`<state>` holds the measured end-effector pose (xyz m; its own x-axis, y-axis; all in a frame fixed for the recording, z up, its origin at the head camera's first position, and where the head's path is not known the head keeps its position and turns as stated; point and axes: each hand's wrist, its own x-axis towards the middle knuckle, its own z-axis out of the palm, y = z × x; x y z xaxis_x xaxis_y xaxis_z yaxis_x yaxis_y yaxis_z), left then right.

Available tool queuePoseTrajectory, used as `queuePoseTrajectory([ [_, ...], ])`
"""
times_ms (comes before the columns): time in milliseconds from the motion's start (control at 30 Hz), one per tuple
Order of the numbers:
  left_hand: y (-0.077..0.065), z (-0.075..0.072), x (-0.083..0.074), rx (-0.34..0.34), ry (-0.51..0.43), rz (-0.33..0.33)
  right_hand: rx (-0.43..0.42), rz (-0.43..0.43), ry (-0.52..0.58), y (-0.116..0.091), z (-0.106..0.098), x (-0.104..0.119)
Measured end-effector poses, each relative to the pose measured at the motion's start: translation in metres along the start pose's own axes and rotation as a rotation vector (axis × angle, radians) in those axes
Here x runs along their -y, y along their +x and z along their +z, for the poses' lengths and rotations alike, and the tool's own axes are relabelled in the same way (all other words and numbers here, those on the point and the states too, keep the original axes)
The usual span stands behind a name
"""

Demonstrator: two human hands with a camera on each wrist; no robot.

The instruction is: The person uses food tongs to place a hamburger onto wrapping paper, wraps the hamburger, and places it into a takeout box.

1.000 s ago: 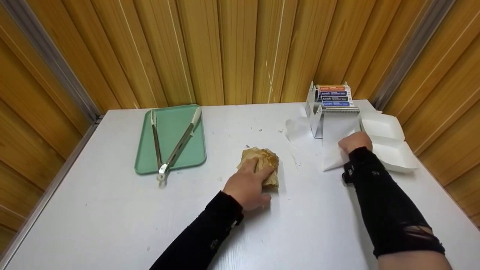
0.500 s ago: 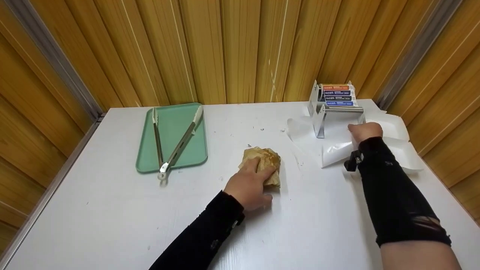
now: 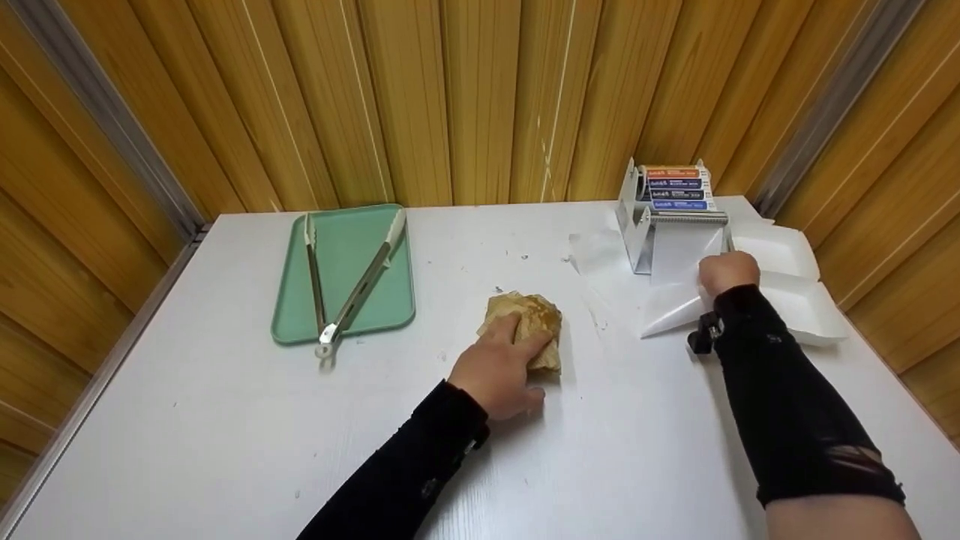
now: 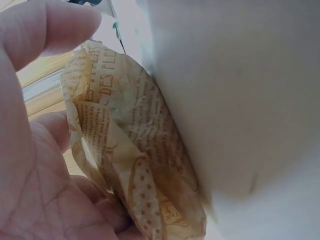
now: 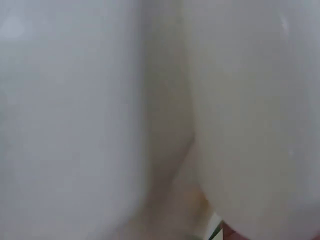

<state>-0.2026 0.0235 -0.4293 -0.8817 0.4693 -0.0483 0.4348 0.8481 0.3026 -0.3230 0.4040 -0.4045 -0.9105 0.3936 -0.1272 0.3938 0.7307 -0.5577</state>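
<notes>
My left hand (image 3: 499, 367) rests with its fingers lying over a crumpled brown paper-wrapped packet (image 3: 517, 306) in the middle of the table. Printed words and dots show on the wrapper (image 4: 145, 110) in the left wrist view, with the thumb apart from it. At the right, my right hand (image 3: 729, 273) has its fingers curled on a glossy white strip (image 3: 673, 259). This strip hangs from the front of a metal label dispenser (image 3: 636, 244) and folds onto the table. The right wrist view is filled by blurred white surfaces, and the fingertips are hidden there.
A green tray (image 3: 349, 277) stands at the back left, with spread tongs (image 3: 360, 289) lying across it. White open food boxes (image 3: 802, 307) lie right of the right hand. A loose translucent sheet (image 3: 596, 255) lies left of the dispenser. Wood-look walls (image 3: 480, 105) enclose the table.
My right hand moved right and a little up with the white strip, then slightly back down; the strip bunched and now hangs straighter. My left hand stays on the packet.
</notes>
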Motion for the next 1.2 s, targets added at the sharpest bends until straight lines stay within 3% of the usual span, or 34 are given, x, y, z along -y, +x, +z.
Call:
queuePoseTrajectory([
  [200,0.000,0.000,0.000,-0.004,0.001,-0.001,-0.020,0.147,0.423,0.000,0.000,0.005],
  [267,0.000,0.000,0.000,-0.004,-0.001,0.000,0.004,0.162,0.450,0.001,-0.001,0.005],
  [433,-0.002,0.000,0.001,0.000,-0.014,-0.002,0.104,0.091,0.252,0.006,-0.006,-0.002],
  [567,-0.002,0.000,0.001,0.001,-0.011,-0.002,0.151,0.092,0.169,0.008,-0.011,-0.004],
  [633,-0.001,0.000,0.001,0.000,-0.008,0.000,0.148,0.111,0.179,0.008,-0.012,-0.002],
  [800,-0.001,0.001,0.001,-0.001,-0.001,0.003,0.122,0.198,0.339,0.007,-0.011,0.003],
  [933,-0.001,0.001,0.001,0.000,-0.005,0.002,0.078,0.214,0.419,0.006,-0.008,0.005],
  [1033,-0.001,0.002,0.001,0.003,-0.005,0.003,0.067,0.146,0.335,0.006,-0.008,0.003],
  [1200,-0.001,0.000,0.000,0.002,0.003,0.007,0.126,0.084,0.202,0.007,-0.016,-0.004],
])
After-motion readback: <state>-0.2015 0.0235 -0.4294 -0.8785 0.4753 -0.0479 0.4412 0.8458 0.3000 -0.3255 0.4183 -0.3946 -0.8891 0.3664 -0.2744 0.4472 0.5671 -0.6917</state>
